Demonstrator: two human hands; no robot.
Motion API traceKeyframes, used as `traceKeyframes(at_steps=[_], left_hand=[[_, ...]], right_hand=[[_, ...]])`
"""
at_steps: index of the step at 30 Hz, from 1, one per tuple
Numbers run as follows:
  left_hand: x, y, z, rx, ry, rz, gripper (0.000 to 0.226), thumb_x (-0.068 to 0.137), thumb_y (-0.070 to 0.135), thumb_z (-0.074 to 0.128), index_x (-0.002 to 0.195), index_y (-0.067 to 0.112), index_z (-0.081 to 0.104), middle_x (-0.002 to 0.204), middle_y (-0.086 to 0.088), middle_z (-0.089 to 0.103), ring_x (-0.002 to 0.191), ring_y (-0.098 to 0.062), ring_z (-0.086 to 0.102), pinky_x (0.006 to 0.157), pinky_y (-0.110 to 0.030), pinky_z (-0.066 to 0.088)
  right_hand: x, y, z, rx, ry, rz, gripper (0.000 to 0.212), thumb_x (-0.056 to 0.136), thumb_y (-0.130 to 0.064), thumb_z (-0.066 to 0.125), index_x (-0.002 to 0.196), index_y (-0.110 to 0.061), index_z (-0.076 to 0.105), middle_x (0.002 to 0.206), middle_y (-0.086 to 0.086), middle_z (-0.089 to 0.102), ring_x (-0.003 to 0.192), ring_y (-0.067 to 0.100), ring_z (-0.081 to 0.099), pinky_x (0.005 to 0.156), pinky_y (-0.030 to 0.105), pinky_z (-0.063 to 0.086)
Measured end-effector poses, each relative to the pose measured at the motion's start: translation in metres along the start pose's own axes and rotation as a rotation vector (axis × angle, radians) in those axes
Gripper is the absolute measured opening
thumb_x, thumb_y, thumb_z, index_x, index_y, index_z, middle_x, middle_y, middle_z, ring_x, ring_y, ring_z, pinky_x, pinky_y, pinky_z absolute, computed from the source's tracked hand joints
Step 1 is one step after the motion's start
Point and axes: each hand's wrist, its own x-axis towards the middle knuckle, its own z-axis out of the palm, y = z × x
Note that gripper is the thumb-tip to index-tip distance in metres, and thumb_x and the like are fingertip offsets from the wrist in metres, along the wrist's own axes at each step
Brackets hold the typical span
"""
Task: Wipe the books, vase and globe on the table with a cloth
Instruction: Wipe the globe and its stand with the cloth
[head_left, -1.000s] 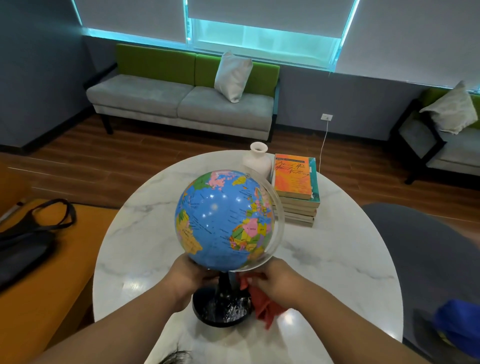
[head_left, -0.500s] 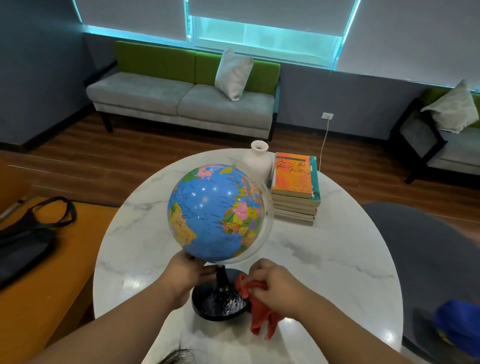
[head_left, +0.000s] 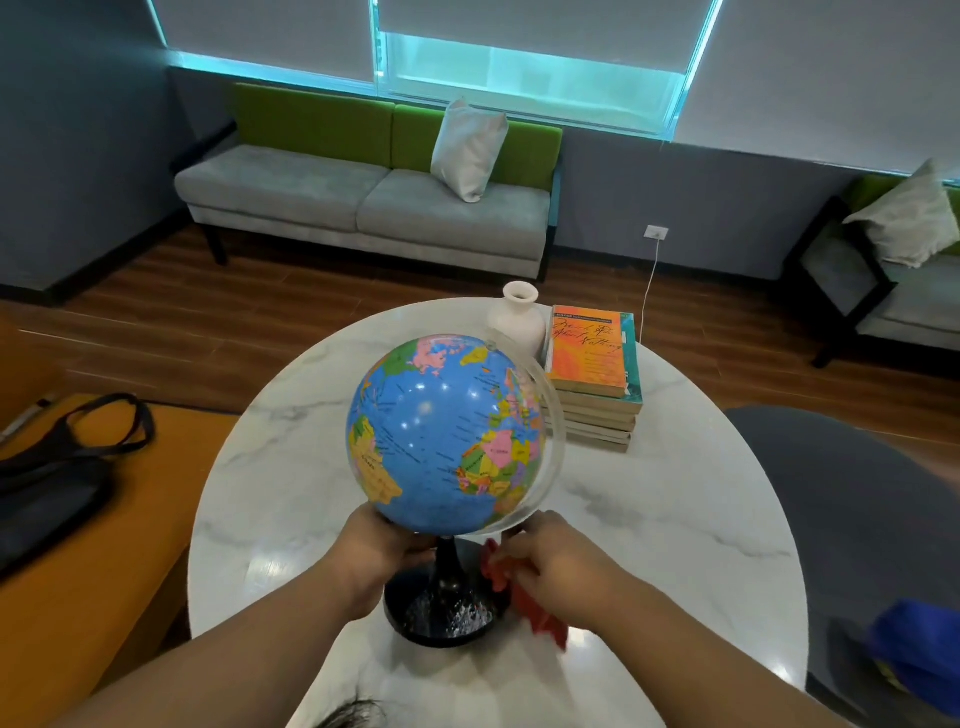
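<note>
A blue globe (head_left: 441, 431) on a black stand (head_left: 447, 613) sits near the front of the round marble table (head_left: 675, 519). My left hand (head_left: 374, 556) holds the globe's underside at its lower left. My right hand (head_left: 556, 566) grips a red cloth (head_left: 540, 613) just under the globe's lower right, beside the stand's post. A white vase (head_left: 519, 322) stands at the table's far side. Right of it lies a stack of books (head_left: 595, 384) with an orange cover on top.
An orange bench (head_left: 93, 571) with a black bag (head_left: 52, 483) is on the left. A grey seat (head_left: 857, 493) with a blue object (head_left: 919, 649) is on the right. A grey-green sofa (head_left: 363, 197) stands by the far wall.
The globe has turned, showing more ocean. My right hand with the cloth dropped beside the stand, then came back up under the globe's lower right. The left hand stays under the globe.
</note>
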Motion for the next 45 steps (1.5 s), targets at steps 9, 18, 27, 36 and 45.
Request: traceKeyframes(at_steps=[9,18,27,36,45], left_hand=[[-0.001,-0.002,-0.002,-0.006,0.007,0.01,0.025,0.092,-0.009,0.054,0.11,0.007,0.061,0.088,-0.012,0.073,0.075,-0.025,0.069,0.065,-0.033,0.059],[-0.004,-0.002,-0.001,-0.049,0.017,0.028,0.032,0.074,-0.008,0.071,0.101,0.006,0.064,0.078,-0.006,0.073,0.081,-0.03,0.066,0.064,-0.033,0.058],[0.0,-0.001,-0.003,-0.047,0.078,0.034,0.023,0.09,-0.011,0.053,0.104,0.005,0.06,0.085,-0.012,0.071,0.078,-0.027,0.067,0.064,-0.032,0.058],[0.002,-0.002,0.0,-0.078,0.106,0.031,0.022,0.09,-0.011,0.054,0.103,0.008,0.059,0.093,-0.015,0.069,0.084,-0.032,0.067,0.072,-0.039,0.056],[0.003,-0.001,0.005,-0.077,0.126,0.035,0.019,0.092,-0.006,0.055,0.102,0.009,0.06,0.092,-0.013,0.068,0.079,-0.031,0.066,0.071,-0.038,0.058]], right_hand=[[-0.004,-0.001,-0.002,-0.033,0.002,-0.035,0.031,0.087,-0.026,0.05,0.108,-0.028,0.073,0.119,-0.004,0.054,0.11,0.021,0.045,0.096,0.03,0.041],[-0.013,-0.005,0.001,-0.025,-0.003,-0.022,0.037,0.086,-0.029,0.044,0.112,-0.027,0.071,0.122,-0.004,0.052,0.11,0.022,0.044,0.096,0.032,0.042],[-0.016,-0.007,0.004,-0.044,0.004,0.01,0.033,0.092,-0.03,0.044,0.113,-0.029,0.069,0.122,-0.005,0.049,0.11,0.02,0.042,0.095,0.03,0.041],[-0.014,-0.012,0.01,-0.038,0.008,0.002,0.048,0.086,-0.039,0.033,0.116,-0.027,0.069,0.121,-0.002,0.053,0.106,0.024,0.044,0.093,0.035,0.044],[-0.014,-0.015,0.015,-0.084,-0.014,-0.037,0.038,0.089,-0.027,0.044,0.119,-0.031,0.068,0.119,-0.004,0.051,0.107,0.024,0.043,0.09,0.033,0.044]])
